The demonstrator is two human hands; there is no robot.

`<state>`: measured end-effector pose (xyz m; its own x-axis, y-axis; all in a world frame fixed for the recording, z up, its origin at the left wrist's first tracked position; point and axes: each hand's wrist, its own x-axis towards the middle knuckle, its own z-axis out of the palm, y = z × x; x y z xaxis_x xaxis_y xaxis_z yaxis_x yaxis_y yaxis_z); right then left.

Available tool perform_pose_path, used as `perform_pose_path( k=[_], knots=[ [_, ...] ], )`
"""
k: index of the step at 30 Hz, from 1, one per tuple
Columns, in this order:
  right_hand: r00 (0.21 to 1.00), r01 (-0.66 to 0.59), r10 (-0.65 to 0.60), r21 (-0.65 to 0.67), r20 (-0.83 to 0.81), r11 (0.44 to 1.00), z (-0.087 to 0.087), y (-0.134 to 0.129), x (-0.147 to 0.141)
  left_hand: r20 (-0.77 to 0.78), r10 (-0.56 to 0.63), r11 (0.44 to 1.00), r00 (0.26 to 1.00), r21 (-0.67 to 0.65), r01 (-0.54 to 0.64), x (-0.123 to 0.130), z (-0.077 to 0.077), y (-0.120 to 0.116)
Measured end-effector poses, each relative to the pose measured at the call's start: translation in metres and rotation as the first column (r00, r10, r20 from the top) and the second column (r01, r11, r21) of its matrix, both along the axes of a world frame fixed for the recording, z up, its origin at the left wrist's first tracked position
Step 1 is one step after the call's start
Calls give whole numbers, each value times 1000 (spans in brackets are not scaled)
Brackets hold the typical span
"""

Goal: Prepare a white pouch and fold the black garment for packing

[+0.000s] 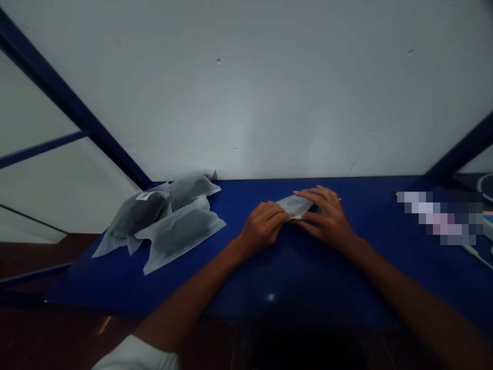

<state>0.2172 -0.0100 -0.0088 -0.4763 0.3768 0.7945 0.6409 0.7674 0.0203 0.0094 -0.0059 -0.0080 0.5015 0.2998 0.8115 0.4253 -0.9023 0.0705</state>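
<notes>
A small translucent plastic bag (291,204) with a faint rounded mark on its face is between my hands, just above or on the blue table. My left hand (265,221) is closed, its thumb and fingers pinching the bag's near left edge. Around the right side curls my right hand (325,213), fingers over the top and thumb at the near edge. What the bag contains is mostly hidden by my fingers.
Several frosted bags with dark contents lie at the left, including a front bag (183,231) and a labelled bag (134,218). A white panel (269,92) rises behind the blue table (246,288). At right are a blurred-out object (439,216) and a white cable (475,254).
</notes>
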Motion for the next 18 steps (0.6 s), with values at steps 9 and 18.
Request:
perform_pose_path(
  k=[9, 18],
  knots=[
    [993, -73, 81, -91, 83, 993, 8, -4, 0, 119, -87, 984, 989, -142, 104, 0, -4, -4],
    [998, -22, 26, -71, 60, 997, 2, -1, -2, -40, -69, 991, 997, -114, 64, -4, -6, 5]
  ],
)
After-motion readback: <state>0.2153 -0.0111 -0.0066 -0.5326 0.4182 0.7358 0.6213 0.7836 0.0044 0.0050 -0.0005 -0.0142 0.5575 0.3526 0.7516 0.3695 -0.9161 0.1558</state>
